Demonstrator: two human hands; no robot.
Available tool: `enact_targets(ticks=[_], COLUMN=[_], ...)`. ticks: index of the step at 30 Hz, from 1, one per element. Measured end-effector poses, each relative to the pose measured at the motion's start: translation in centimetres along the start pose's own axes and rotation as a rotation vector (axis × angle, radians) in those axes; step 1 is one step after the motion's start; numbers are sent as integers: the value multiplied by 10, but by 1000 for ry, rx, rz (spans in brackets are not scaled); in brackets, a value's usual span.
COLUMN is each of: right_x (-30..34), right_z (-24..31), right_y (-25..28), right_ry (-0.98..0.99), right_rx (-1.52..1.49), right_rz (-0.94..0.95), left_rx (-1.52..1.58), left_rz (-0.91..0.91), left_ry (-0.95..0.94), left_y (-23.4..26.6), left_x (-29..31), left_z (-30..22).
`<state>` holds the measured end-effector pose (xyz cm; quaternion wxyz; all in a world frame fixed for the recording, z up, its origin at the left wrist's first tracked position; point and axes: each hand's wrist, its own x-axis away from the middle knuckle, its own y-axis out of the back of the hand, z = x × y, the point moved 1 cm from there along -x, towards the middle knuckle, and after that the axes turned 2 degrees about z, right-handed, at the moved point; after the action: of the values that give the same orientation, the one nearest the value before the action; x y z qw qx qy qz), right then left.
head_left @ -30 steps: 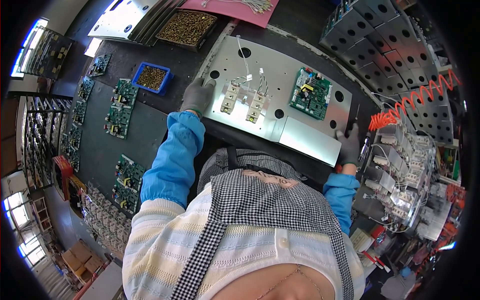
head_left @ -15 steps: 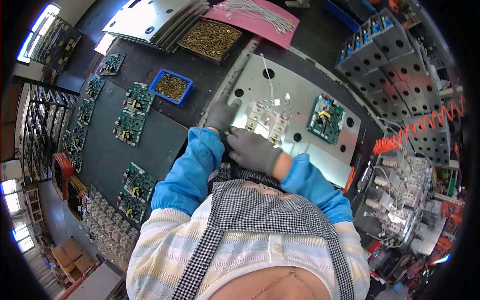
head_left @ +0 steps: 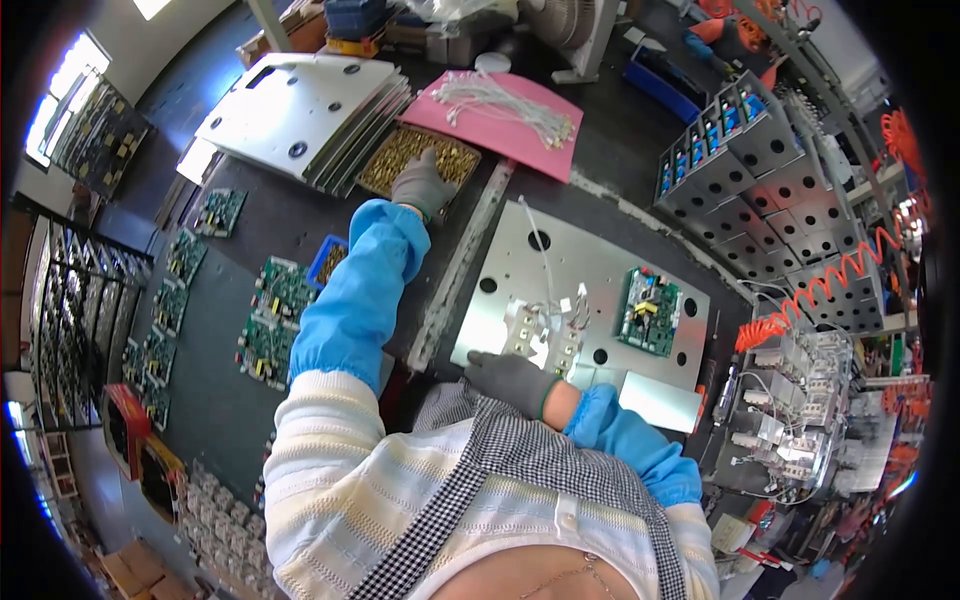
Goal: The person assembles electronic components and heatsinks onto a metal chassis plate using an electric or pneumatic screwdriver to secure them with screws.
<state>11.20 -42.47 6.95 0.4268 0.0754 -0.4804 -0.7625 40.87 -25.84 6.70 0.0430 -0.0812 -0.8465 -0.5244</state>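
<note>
My left hand (head_left: 424,187), in a grey glove, reaches into the tray (head_left: 372,181) of small brass-coloured fasteners (head_left: 412,150). Its fingers stretch down among the pieces, with the tips partly hidden. Across from it, my right hand (head_left: 512,384), also gloved, rests by the near edge of a silver metal plate (head_left: 500,255), its fingers loosely extended and nothing visible in them. Cream terminal blocks (head_left: 522,332) with short cables stand on that plate just beyond the right hand. A green circuit board (head_left: 650,312) lies on the plate's right part.
A blue bin (head_left: 327,262) is partly covered by my left sleeve. Circuit boards (head_left: 275,318) lie at left. Stacked metal plates (head_left: 300,110) and white cables (head_left: 505,103) on a pink sheet (head_left: 550,155) lie at the far side. A red coiled hose (head_left: 800,298) hangs at right.
My left hand has moved from the plate's left edge, away from me, into the fastener tray. My right hand has separated from the left and stays near the plate's near edge. The view has shifted.
</note>
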Motion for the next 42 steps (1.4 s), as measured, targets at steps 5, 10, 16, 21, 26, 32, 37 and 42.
enact_targets(ticks=[5,10,16,21,26,32,37,42], right_x=[-10,-6,-3,-9,-14,-6,-3,11], right_z=[-19,-12,-12,-6,8,2,12,13], right_y=[-32,-17,-11,-11,-1,-12,-3,5], right_ry=[173,45,-72,-78,-189,-169,-182,-112], right_rx=[14,-7,1,85,-6,-6,-104,-76], right_rz=[-197,-159,-51,-12,101,21,97,59], left_rx=[-219,-132,-108,1553,2246,2222,1789,1343], left_rz=[42,11,-90,-63,99,483,618,320], left_ry=[90,46,-103,102,129,190,139,234], left_y=[-30,-25,-69,-89,-85,-75,-73,-99], left_x=[-48,-56,-68,-101,-99,-25,132,215], left_z=[10,14,24,90,97,37,-39,-70])
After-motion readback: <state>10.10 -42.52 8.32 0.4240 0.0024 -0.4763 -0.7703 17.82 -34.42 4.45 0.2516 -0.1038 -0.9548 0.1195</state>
